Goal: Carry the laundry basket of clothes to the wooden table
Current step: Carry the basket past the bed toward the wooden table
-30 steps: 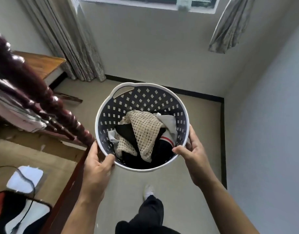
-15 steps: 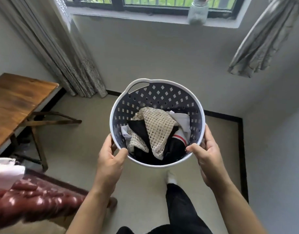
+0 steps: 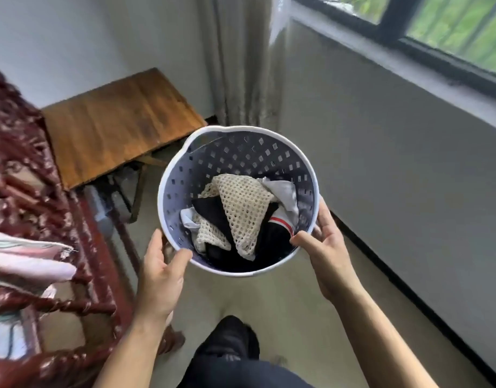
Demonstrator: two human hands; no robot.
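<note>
I hold a round laundry basket (image 3: 241, 152), white-rimmed with a grey perforated wall, in the air at the frame's middle. Inside it lie clothes (image 3: 241, 211): a cream mesh piece, black fabric and a white piece with a red stripe. My left hand (image 3: 161, 271) grips the near-left rim, thumb over the edge. My right hand (image 3: 323, 249) grips the near-right rim. The wooden table (image 3: 115, 121) stands ahead on the left, in the corner against the wall, its near right corner just behind the basket's far rim.
Dark red carved wooden furniture (image 3: 31, 169) with pale cloth draped on it (image 3: 25, 259) fills the left side. A grey curtain (image 3: 238, 57) hangs behind the table. A wall with a window (image 3: 437, 26) runs along the right. My dark-trousered leg (image 3: 230, 340) steps on the pale floor.
The view has swung left and forward: the table now sits close behind the basket, the window has slid to the upper right. Both hands keep the same grip on the rim.
</note>
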